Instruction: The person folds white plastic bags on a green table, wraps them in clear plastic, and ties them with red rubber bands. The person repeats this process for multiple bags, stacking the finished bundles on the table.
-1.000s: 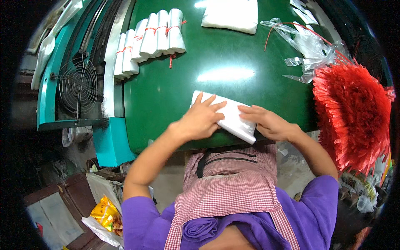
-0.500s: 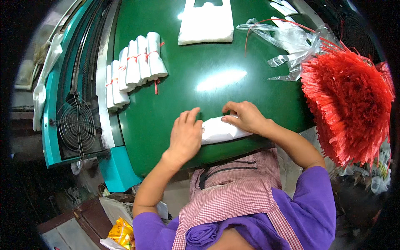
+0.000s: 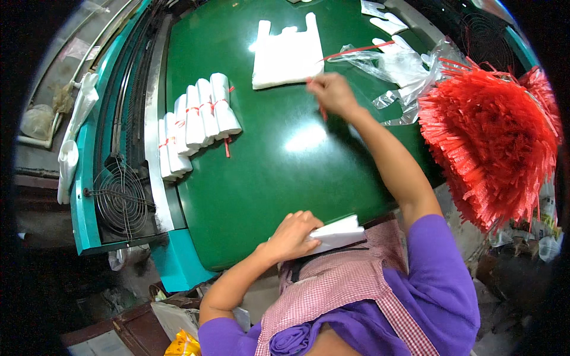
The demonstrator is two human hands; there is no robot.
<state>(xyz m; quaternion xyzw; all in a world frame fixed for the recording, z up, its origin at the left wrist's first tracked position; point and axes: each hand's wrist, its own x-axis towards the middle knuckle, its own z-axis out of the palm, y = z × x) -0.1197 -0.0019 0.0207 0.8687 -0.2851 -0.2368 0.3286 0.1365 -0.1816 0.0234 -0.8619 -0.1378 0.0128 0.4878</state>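
Note:
My left hand (image 3: pixel 292 235) grips a folded stack of white plastic bags (image 3: pixel 339 232) at the near edge of the green table (image 3: pixel 261 172), close to my apron. My right hand (image 3: pixel 330 94) is stretched far out over the table and pinches a thin red tie strip (image 3: pixel 356 51) beside a flat pile of white handled bags (image 3: pixel 287 54). Several rolled white bag bundles (image 3: pixel 197 122), each bound with a red tie, lie in a row at the table's left side.
A big bunch of red tie strips (image 3: pixel 490 142) sits at the right. Clear plastic wrapping (image 3: pixel 399 66) lies beyond my right hand. A round wire fan guard (image 3: pixel 121 199) and a teal machine frame (image 3: pixel 83 196) stand left of the table.
My right hand left the folded stack and reached far forward to a red strip. My left hand drew the stack back to the table's near edge.

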